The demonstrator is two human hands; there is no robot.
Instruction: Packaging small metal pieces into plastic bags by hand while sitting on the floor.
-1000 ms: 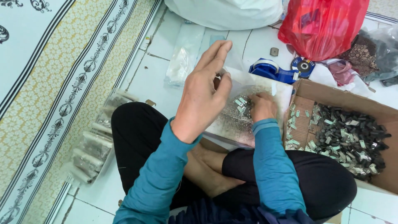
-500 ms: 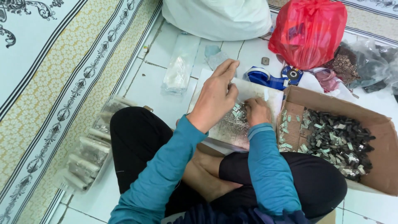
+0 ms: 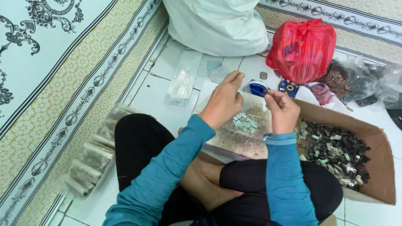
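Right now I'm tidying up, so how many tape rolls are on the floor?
2: a blue tape roll beyond the left hand, and a second tape roll beside the red bag. More may be hidden.

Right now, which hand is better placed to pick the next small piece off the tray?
Probably the left hand: it hangs over the flat tray, next to the cluster of pale green pieces. The right hand is raised near the cardboard box, fingertips pinched together, seemingly busy.
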